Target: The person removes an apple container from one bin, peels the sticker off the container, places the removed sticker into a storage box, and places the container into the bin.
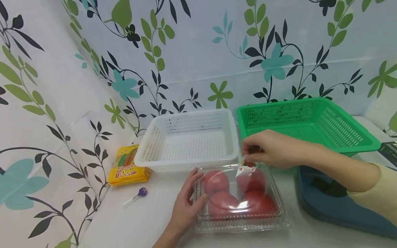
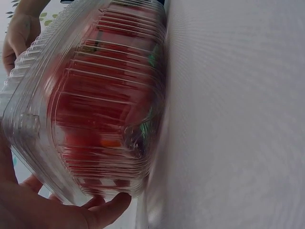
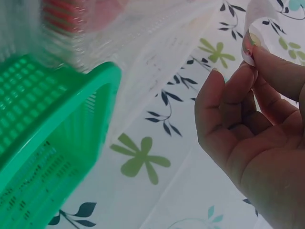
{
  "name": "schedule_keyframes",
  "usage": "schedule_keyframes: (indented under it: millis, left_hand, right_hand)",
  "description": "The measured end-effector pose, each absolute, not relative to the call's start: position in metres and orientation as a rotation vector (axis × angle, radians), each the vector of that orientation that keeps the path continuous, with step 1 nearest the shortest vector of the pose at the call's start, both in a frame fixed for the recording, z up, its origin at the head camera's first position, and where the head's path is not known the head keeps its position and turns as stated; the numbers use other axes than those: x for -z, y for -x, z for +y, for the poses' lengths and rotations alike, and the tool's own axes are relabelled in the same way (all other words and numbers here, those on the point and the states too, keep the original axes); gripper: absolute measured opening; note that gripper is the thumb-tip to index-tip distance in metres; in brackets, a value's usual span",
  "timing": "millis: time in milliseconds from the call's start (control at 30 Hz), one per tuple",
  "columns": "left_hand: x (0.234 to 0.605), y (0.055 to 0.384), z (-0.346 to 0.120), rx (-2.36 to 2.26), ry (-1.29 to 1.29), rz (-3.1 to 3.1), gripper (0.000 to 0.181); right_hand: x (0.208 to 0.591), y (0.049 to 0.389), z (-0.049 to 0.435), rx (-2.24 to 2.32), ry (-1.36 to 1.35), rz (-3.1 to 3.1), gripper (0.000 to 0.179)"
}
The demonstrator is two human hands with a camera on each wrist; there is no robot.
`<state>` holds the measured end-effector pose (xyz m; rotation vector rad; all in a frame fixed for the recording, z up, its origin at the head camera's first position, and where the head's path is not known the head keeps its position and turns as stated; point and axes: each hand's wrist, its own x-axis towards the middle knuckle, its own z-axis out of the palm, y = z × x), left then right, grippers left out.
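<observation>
A clear plastic clamshell box (image 1: pixel 214 224) holds several red, round fruits (image 1: pixel 223 203) that look like tomatoes. My left hand (image 1: pixel 186 203) holds the box's left side, thumb over the lid and fingers along the wall; in the left wrist view the fingertips (image 2: pixel 116 210) touch the ribbed side. Above the lid's far right part, my right hand (image 1: pixel 270 150) pinches a white label (image 1: pixel 246 167) with red print. The label's upper end is lifted and curls at the fingers; its lower end is over the lid, and whether it still sticks there is unclear.
Behind the box stand a white basket (image 1: pixel 141 156) and a green basket (image 1: pixel 344 148). A yellow packet (image 1: pixel 128 168) and a purple-topped lollipop (image 1: pixel 142 192) lie to the left. On the right, a dark blue tray (image 1: pixel 322 206) is partly under my right forearm. Patterned cloth hangs behind.
</observation>
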<state>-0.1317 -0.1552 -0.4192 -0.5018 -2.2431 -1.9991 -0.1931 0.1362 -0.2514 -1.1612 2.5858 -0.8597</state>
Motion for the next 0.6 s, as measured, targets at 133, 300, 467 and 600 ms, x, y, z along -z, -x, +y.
schedule_keyframes:
  millis: [133, 300, 467, 600]
  left_hand:
    - [0.419, 0.132, -0.155, 1.994, 0.500, -2.248, 0.056]
    - [0.419, 0.132, -0.155, 1.974, 0.497, -2.258, 0.056]
    - [0.418, 0.132, -0.155, 1.966, 0.493, -2.267, 0.055]
    - [0.418, 0.132, -0.155, 1.964, 0.494, -2.268, 0.054]
  right_hand:
    - [0.256, 0.194, 0.152, 0.849, 1.134, 2.613, 0.012]
    - [0.262, 0.197, 0.179, 0.827, 1.087, 2.650, 0.011]
    - [0.272, 0.200, 0.211, 0.808, 1.059, 2.647, 0.013]
    - [0.282, 0.202, 0.237, 0.738, 1.037, 2.666, 0.016]
